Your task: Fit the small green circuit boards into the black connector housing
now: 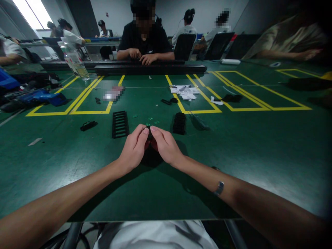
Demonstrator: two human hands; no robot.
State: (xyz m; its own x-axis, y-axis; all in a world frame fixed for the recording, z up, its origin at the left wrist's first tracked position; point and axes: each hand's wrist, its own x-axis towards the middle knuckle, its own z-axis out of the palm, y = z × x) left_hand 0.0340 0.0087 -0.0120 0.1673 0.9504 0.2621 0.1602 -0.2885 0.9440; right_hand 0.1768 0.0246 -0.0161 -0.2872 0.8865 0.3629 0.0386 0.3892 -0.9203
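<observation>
My left hand point(132, 148) and my right hand point(168, 144) meet above the table, closed with thumbs and fingertips together. Between them sits a small black part point(149, 133), mostly hidden by the fingers, so its kind cannot be made out. Just beyond the fingertips lie several tiny shiny green bits point(149, 119). A black slotted frame point(113, 125) rests left of my hands. To their right is a black ribbed block point(179, 123). Farther left lies a small dark part point(88, 125) on its own.
The green table point(64, 152) carries yellow tape outlines. Crumpled white paper point(184, 91), small black pieces point(169, 101) and a clear plastic bag point(199, 121) lie ahead. A long black bar point(150, 70) and a bottle point(80, 67) stand farther back. A person point(145, 41) sits opposite.
</observation>
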